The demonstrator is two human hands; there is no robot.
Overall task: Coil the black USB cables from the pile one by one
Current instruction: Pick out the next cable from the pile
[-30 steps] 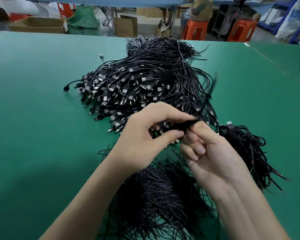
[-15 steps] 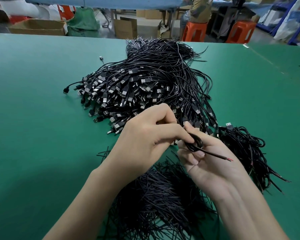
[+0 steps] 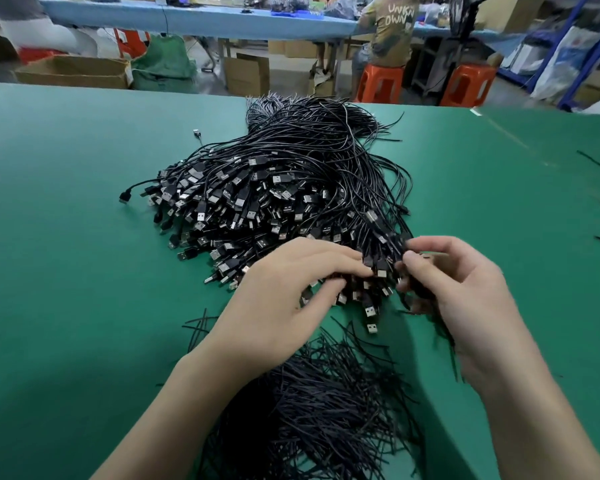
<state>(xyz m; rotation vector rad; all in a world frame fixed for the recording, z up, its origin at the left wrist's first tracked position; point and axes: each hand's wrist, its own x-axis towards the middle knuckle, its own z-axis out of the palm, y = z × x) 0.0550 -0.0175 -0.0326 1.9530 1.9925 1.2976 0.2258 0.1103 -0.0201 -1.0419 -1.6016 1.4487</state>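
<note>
The right hand point(image 3: 458, 292) curls its fingers round a dark, blurred bundle of black cable point(image 3: 417, 289). The left hand point(image 3: 291, 289) lies with fingers stretched out on the near edge of the pile point(image 3: 291, 188). The pile sits mid-desk point(image 3: 66, 254), with thin black strands point(image 3: 326, 403) heaped between the forearms.

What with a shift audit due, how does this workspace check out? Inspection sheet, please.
Surface: green table.
Job's things: USB cable pile mid-table.
Clutter: loose black strands nearest the person; stray connector left of the pile.
Hands: left hand rests on the pile's near edge, grasp unclear; right hand grips a black cable.
Cables: nothing seen beyond the job's own.
Surroundings: cardboard boxes, orange stools, seated person behind.
</note>
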